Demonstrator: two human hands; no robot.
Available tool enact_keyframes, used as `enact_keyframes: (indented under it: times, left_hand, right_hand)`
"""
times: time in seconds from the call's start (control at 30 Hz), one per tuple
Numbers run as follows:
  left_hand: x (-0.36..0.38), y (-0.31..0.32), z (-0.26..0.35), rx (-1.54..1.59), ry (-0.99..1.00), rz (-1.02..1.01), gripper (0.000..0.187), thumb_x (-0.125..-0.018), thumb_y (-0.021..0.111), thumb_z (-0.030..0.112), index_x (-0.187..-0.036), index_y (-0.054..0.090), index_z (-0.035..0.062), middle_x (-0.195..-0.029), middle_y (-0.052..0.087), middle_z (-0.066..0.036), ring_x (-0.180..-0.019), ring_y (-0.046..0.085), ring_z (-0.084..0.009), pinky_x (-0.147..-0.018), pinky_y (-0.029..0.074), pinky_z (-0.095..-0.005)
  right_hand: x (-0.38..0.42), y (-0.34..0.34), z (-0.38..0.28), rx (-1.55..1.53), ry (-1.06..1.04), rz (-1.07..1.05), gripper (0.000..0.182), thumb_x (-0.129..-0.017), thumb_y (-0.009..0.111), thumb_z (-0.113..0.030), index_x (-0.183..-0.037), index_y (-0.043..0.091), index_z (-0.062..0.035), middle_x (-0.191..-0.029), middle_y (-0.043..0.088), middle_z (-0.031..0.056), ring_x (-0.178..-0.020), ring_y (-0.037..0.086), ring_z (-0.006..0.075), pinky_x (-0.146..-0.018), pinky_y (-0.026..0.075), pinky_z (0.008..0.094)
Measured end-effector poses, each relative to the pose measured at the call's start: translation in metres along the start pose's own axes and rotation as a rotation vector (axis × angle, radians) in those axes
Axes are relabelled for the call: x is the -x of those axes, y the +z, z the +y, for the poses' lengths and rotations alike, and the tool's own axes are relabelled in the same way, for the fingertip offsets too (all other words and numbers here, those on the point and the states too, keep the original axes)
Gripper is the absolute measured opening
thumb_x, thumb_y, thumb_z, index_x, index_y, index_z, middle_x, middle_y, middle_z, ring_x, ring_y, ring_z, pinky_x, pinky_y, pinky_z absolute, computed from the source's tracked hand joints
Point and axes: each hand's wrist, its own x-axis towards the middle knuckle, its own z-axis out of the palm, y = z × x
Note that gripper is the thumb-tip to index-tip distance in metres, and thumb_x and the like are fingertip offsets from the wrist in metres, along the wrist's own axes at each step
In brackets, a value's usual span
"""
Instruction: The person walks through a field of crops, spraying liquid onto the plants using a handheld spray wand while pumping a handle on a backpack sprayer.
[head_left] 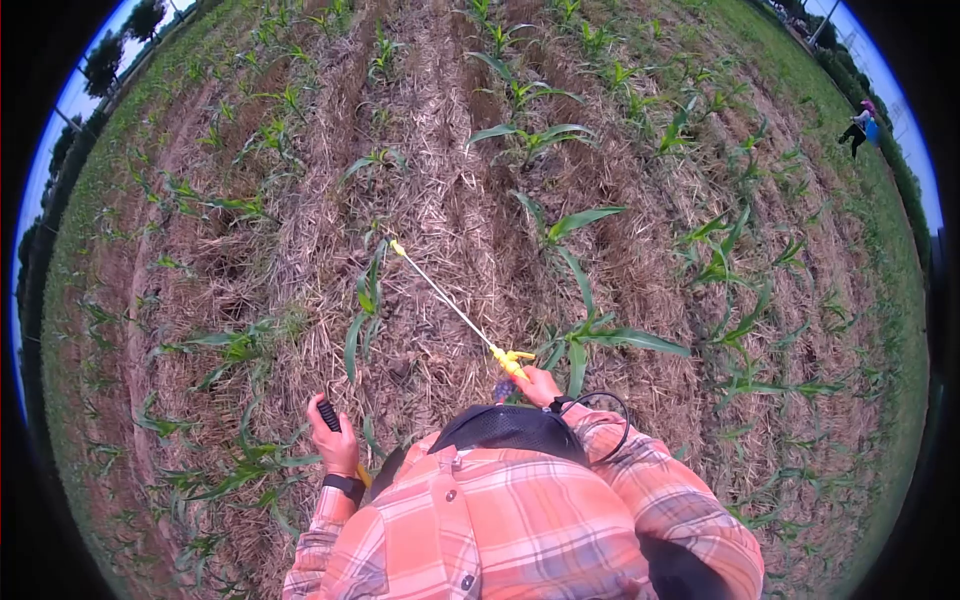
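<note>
My right hand (540,388) is closed around the yellow handle of a spray wand (458,312). Its thin pale tube points forward and left, with the yellow nozzle (398,248) over the straw-covered soil beside a young corn plant (367,296). A black hose (622,428) loops near my right wrist. At the left, my left hand (336,445) grips a pump lever (328,414) by its ribbed black end. A yellow part (363,474) shows by the left wrist; how it joins the lever is hidden.
Rows of young corn (585,340) run ahead through dry straw (430,180), with plants close on both sides of me. Far right, another person (858,128) with a blue pack stands near the field's edge. Trees (103,65) line the far left.
</note>
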Motion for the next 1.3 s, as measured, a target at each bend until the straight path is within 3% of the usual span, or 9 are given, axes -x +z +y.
enact_keyframes:
  times: [0.2,0.27,0.33,0.6,0.8,1.0,1.07,1.2,1.3]
  left_hand:
    - [-0.034,0.042,0.022,0.002,-0.08,-0.066,0.042,-0.07,0.048,0.0,-0.11,0.038,0.0072,-0.084,0.049,-0.012,-0.063,0.047,-0.0215,-0.06,0.039,-0.0308]
    - [-0.044,0.055,0.027,-0.07,0.109,-0.017,0.041,-0.07,0.048,0.001,-0.109,0.039,0.0064,-0.086,0.048,-0.012,-0.066,0.047,-0.0223,-0.063,0.039,-0.0303]
    - [-0.053,0.063,0.049,-0.041,0.075,-0.028,0.04,-0.07,0.048,0.0,-0.109,0.039,0.0057,-0.087,0.048,-0.012,-0.069,0.047,-0.0225,-0.064,0.039,-0.0295]
    - [-0.083,0.085,0.069,-0.029,0.039,-0.03,0.04,-0.071,0.048,0.001,-0.109,0.038,0.0077,-0.079,0.05,-0.012,-0.059,0.049,-0.0235,-0.055,0.04,-0.0324]
    - [-0.118,0.104,0.079,-0.049,0.038,-0.096,0.04,-0.072,0.047,0.001,-0.11,0.037,0.009,-0.068,0.05,-0.01,-0.055,0.05,-0.0221,-0.052,0.04,-0.0323]
    - [-0.177,0.137,0.069,0.038,0.053,-0.122,0.039,-0.072,0.047,0.001,-0.109,0.037,0.0101,-0.064,0.048,-0.01,-0.052,0.05,-0.0209,-0.05,0.039,-0.0319]
    - [-0.195,0.136,0.069,0.079,-0.151,-0.206,0.04,-0.07,0.049,0.0,-0.108,0.039,0.0071,-0.081,0.048,-0.01,-0.065,0.046,-0.0213,-0.061,0.039,-0.0299]
    - [-0.233,0.145,0.045,0.081,-0.127,-0.162,0.041,-0.07,0.049,0.0,-0.108,0.039,0.0068,-0.086,0.05,-0.011,-0.07,0.049,-0.0224,-0.064,0.04,-0.0299]
    - [-0.26,0.152,0.031,0.017,0.085,-0.02,0.039,-0.071,0.048,0.001,-0.108,0.038,0.0088,-0.072,0.048,-0.012,-0.057,0.05,-0.0246,-0.054,0.04,-0.0325]
  right_hand:
    - [-0.036,-0.043,0.034,-0.149,0.042,0.196,0.021,-0.078,0.053,-0.025,-0.079,0.056,-0.0047,-0.059,0.056,0.0018,-0.048,0.049,0.01,-0.044,0.038,0.025]
    - [-0.045,-0.06,0.044,-0.296,0.145,0.281,0.019,-0.079,0.053,-0.025,-0.078,0.054,-0.0056,-0.056,0.053,-0.0001,-0.043,0.045,0.0083,-0.039,0.035,0.024]
    - [-0.059,-0.073,0.062,-0.446,0.184,0.329,0.022,-0.08,0.053,-0.028,-0.076,0.05,-0.0068,-0.053,0.048,-0.0014,-0.037,0.04,0.0063,-0.034,0.031,0.0223]
    - [-0.09,-0.141,0.066,-0.629,0.469,0.554,0.026,-0.082,0.048,-0.029,-0.069,0.043,-0.0068,-0.049,0.042,0.0004,-0.032,0.037,0.0083,-0.027,0.029,0.0234]
    - [-0.121,-0.169,0.064,-0.675,0.437,0.761,0.028,-0.082,0.047,-0.029,-0.068,0.043,-0.0057,-0.05,0.043,0.0011,-0.032,0.038,0.0089,-0.027,0.03,0.0235]
    - [-0.164,-0.167,0.038,-0.672,0.476,0.809,0.026,-0.08,0.05,-0.028,-0.067,0.044,-0.0058,-0.048,0.044,0.0013,-0.032,0.039,0.0098,-0.027,0.031,0.0248]
    - [-0.179,-0.16,0.021,-0.627,0.445,0.795,0.026,-0.08,0.05,-0.028,-0.067,0.044,-0.0063,-0.048,0.045,0.0014,-0.032,0.039,0.0098,-0.027,0.031,0.025]
    - [-0.219,-0.149,-0.021,-0.565,0.432,0.685,0.028,-0.082,0.046,-0.028,-0.067,0.044,-0.0053,-0.048,0.043,0.001,-0.032,0.038,0.0089,-0.028,0.032,0.0234]
    - [-0.243,-0.136,-0.054,-0.559,0.422,0.543,0.022,-0.081,0.05,-0.027,-0.069,0.045,-0.0079,-0.05,0.045,-0.0004,-0.034,0.039,0.0079,-0.029,0.03,0.0229]
